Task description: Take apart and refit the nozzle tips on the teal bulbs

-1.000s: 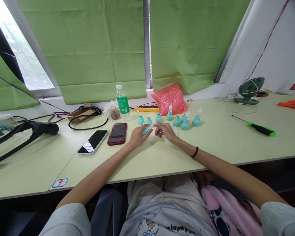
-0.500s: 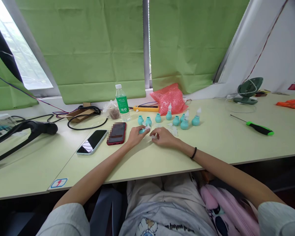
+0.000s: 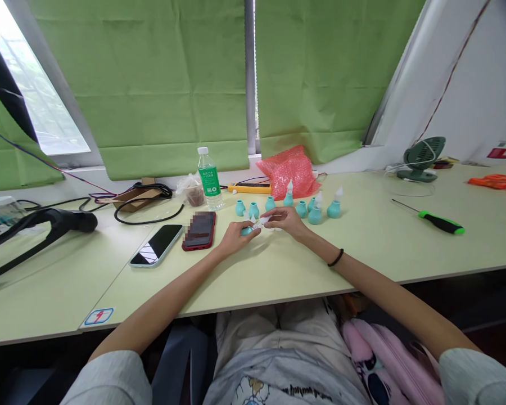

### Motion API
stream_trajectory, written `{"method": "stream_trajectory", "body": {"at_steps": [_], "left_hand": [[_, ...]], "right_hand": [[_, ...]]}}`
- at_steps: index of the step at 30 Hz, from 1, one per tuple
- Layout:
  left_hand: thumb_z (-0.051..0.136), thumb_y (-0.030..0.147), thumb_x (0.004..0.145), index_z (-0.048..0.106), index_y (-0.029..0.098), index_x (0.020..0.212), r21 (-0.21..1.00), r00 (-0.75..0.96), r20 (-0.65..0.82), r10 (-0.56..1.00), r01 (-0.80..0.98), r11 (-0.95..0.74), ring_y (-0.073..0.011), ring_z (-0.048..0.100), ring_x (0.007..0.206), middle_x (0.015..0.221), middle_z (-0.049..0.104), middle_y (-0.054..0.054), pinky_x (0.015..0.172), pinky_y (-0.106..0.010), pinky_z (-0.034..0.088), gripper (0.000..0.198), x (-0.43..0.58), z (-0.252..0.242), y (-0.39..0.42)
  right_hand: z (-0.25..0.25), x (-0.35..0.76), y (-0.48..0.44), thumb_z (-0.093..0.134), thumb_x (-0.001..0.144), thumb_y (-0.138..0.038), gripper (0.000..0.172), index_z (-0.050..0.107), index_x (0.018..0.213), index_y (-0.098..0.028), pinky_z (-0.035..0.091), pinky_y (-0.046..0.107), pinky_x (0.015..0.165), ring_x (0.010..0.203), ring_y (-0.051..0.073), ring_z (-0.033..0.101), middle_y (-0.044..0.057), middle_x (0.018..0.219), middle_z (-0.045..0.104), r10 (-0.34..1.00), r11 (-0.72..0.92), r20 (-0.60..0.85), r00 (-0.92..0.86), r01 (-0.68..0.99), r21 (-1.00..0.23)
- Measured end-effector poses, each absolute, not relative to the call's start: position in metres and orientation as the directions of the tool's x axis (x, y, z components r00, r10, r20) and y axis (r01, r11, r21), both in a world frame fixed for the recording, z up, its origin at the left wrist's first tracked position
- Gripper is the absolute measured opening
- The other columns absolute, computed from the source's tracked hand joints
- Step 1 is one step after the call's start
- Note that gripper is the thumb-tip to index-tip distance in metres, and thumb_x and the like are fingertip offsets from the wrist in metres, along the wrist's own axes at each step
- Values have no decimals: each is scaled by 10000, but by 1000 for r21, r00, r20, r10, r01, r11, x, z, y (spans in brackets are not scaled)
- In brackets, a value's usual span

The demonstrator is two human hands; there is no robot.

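Left hand: the left hand (image 3: 235, 239) rests low on the pale green bench (image 3: 362, 247), its fingers closed around a small teal rubber bulb (image 3: 247, 229).
Right hand: the right hand (image 3: 287, 220) has thumb and fingers pinched shut on a small clear plastic nozzle (image 3: 262, 221); a dark band sits on its wrist.
Bulb and nozzle: the nozzle is held right at the bulb, between the two hands. Whether it is seated in the bulb's mouth is too small to tell.
Place of the bulb: at the bench surface near the middle, just in front of the row of teal bulbs (image 3: 301, 209) and right of the red-cased phone (image 3: 199, 229).
Row: the bulbs stand upright in a loose line, and some of them carry clear nozzles.
Left of the hands: a light blue phone (image 3: 157, 244) lies beside the red one, and a green-labelled water bottle (image 3: 209, 180) stands behind them.
Behind the row: a crumpled pink bubble-wrap bag (image 3: 289, 170).
Far right: a green-handled screwdriver (image 3: 441, 222) lies well apart from the hands, with a small dark green desk fan (image 3: 421, 159) beyond it.
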State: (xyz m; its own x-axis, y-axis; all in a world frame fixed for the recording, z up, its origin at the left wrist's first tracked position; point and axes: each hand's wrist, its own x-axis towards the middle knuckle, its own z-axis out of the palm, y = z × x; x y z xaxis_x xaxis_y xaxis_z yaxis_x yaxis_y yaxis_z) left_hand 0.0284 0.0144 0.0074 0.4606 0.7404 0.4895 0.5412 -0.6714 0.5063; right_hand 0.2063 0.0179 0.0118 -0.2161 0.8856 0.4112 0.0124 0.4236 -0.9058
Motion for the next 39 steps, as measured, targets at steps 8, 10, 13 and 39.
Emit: {"method": "stream_trajectory", "body": {"at_steps": [8, 10, 13, 39], "left_hand": [[410, 446, 710, 599, 113, 725, 534, 456, 475, 752, 530, -659, -83, 442, 519, 566, 562, 2, 527, -180, 325, 383, 28, 7, 13], [406, 446, 711, 596, 110, 706, 549, 473, 459, 752, 514, -659, -78, 428, 503, 545, 546, 8, 520, -179, 321, 386, 28, 7, 13], [384, 440, 727, 586, 104, 670, 577, 526, 417, 741, 476, -663, -68, 408, 476, 505, 514, 16, 511, -176, 316, 396, 27, 9, 11], [404, 459, 706, 495, 101, 480, 752, 679, 216, 702, 343, -562, -41, 350, 386, 416, 453, 15, 419, -173, 287, 433, 22, 14, 10]], "right_hand": [[9, 211, 24, 712, 415, -219, 327, 642, 724, -136, 469, 308, 659, 667, 168, 576, 53, 736, 636, 901, 379, 352, -253, 67, -923], [9, 213, 25, 717, 399, -215, 335, 647, 717, -135, 469, 315, 681, 692, 183, 583, 53, 730, 641, 904, 365, 334, -267, 76, -928], [9, 214, 25, 717, 398, -219, 349, 650, 730, -133, 469, 320, 690, 709, 198, 587, 58, 733, 645, 902, 363, 322, -288, 100, -926], [11, 217, 20, 701, 433, -282, 324, 662, 720, -137, 492, 297, 575, 663, 224, 597, 63, 684, 650, 839, 482, 364, -404, 241, -843]]}}
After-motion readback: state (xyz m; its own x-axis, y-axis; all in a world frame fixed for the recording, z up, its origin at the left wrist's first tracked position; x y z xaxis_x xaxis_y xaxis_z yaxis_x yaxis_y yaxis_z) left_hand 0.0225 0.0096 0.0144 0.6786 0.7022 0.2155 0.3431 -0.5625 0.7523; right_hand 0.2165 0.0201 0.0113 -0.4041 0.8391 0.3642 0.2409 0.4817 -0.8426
